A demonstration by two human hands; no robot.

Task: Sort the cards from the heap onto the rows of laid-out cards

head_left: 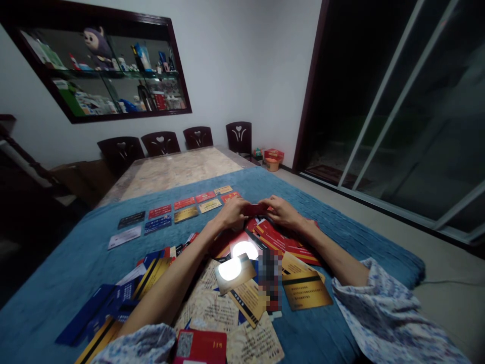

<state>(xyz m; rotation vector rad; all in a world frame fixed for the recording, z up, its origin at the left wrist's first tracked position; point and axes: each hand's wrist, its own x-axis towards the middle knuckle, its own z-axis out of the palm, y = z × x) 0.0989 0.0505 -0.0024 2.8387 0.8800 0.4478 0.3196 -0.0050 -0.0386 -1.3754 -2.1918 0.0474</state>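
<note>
The left hand [232, 213] and right hand [282, 211] hold a dark red card [255, 210] — one at each end. Loose cards [280, 238] lie beneath them; left of the left hand, two card rows [185, 214].

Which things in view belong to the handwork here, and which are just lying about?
In the job:
dark red card, between left hand and right hand
laid-out cards, in two rows
loose cards, overlapping
blue cloth underneath

Just lying about:
plush toy
dark chairs
orange tub
</note>
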